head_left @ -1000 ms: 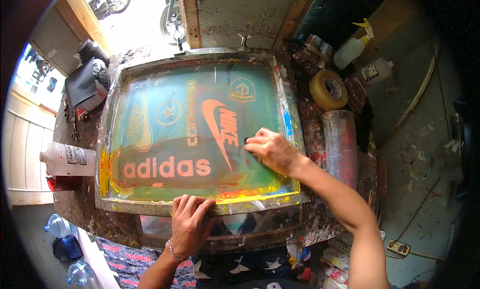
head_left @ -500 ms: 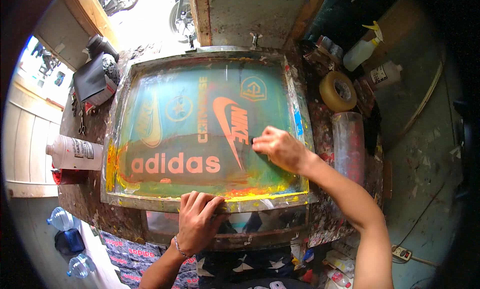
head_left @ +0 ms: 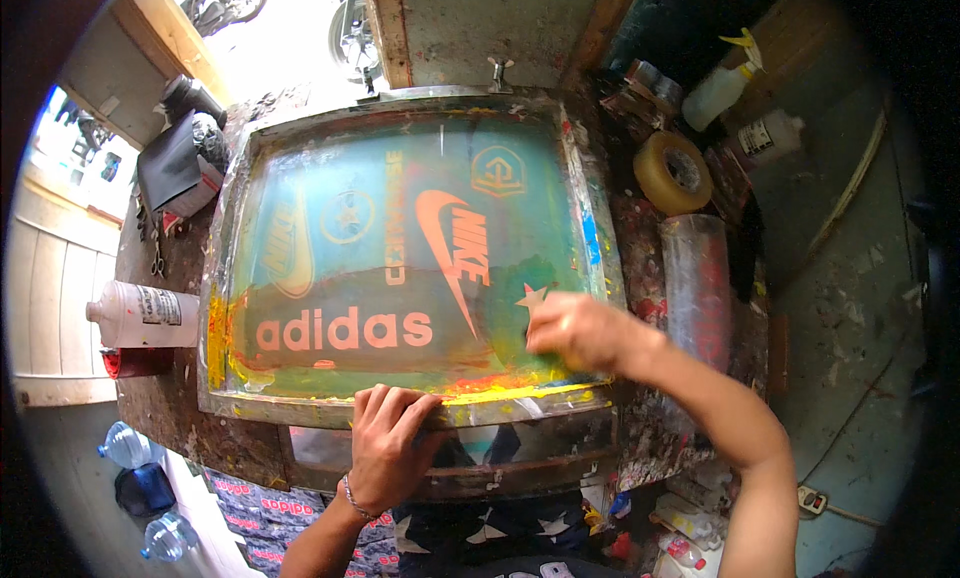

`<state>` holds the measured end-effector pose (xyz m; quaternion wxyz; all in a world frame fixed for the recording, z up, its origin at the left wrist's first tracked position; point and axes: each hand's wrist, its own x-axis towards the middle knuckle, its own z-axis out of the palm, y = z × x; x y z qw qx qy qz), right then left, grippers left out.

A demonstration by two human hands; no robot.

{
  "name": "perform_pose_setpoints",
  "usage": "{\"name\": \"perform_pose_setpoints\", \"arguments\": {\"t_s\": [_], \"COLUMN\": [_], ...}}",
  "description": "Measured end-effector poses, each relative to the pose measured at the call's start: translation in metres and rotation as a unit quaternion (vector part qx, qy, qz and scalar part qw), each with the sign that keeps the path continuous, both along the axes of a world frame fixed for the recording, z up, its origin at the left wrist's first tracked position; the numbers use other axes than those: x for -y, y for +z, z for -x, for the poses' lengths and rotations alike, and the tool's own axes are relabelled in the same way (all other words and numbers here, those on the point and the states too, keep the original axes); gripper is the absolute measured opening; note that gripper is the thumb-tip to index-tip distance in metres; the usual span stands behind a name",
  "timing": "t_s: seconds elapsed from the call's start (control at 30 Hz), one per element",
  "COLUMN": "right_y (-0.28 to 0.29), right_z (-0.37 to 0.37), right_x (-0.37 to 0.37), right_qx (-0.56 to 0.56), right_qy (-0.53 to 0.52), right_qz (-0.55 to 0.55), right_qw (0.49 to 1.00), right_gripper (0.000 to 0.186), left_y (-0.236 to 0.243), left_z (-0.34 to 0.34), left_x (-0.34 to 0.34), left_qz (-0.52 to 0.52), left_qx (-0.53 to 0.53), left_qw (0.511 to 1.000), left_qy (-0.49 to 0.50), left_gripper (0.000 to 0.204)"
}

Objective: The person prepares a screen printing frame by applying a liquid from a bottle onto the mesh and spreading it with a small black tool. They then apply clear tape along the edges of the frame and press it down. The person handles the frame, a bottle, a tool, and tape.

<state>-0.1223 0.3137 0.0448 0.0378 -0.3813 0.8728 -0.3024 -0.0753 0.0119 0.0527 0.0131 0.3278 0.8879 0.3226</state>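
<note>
A screen printing frame lies over the worktable, its green mesh bearing pale and orange logo and lettering stencils. Yellow and red ink smears run along its near edge. My left hand grips the near bar, fingers curled over the rim. Closed low over the right part of the mesh is my right hand, with a small dark thing at the fingertips that I cannot make out. Just beyond it shows a pale star stencil, partly covered by the hand.
Hinge clamps stand at the frame's far edge. On the right are a tape roll, a clear cylinder and a spray bottle. A white bottle and scissors lie left. Water bottles are lower left.
My right hand has moved right and toward me across the mesh, uncovering part of the star stencil. The left hand keeps its hold on the near bar. The whole view has shifted slightly.
</note>
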Motion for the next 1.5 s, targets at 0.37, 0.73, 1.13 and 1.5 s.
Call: {"name": "perform_pose_setpoints", "arguments": {"t_s": [0.37, 0.73, 1.13, 1.5], "right_y": [-0.011, -0.013, -0.013, -0.087], "right_z": [0.0, 0.001, -0.201, -0.042], "right_x": [-0.013, -0.017, 0.05, 0.077], "right_qx": [-0.075, -0.041, 0.412, 0.19], "right_qy": [-0.157, -0.06, -0.34, -0.305], "right_qz": [-0.114, -0.118, 0.345, 0.891], "right_qw": [0.978, 0.99, 0.772, 0.279], "right_gripper": [0.021, 0.02, 0.031, 0.04], "left_y": [0.001, 0.007, 0.056, 0.07], "left_z": [0.001, 0.002, 0.006, 0.003], "left_x": [0.001, 0.0, -0.004, -0.012], "left_qz": [0.002, 0.015, 0.032, 0.043], "left_qx": [0.006, 0.003, -0.033, -0.054], "left_qw": [1.0, 1.0, 0.999, 0.998], "left_qy": [-0.012, -0.013, -0.013, 0.014], "left_gripper": [0.045, 0.044, 0.045, 0.042]}}
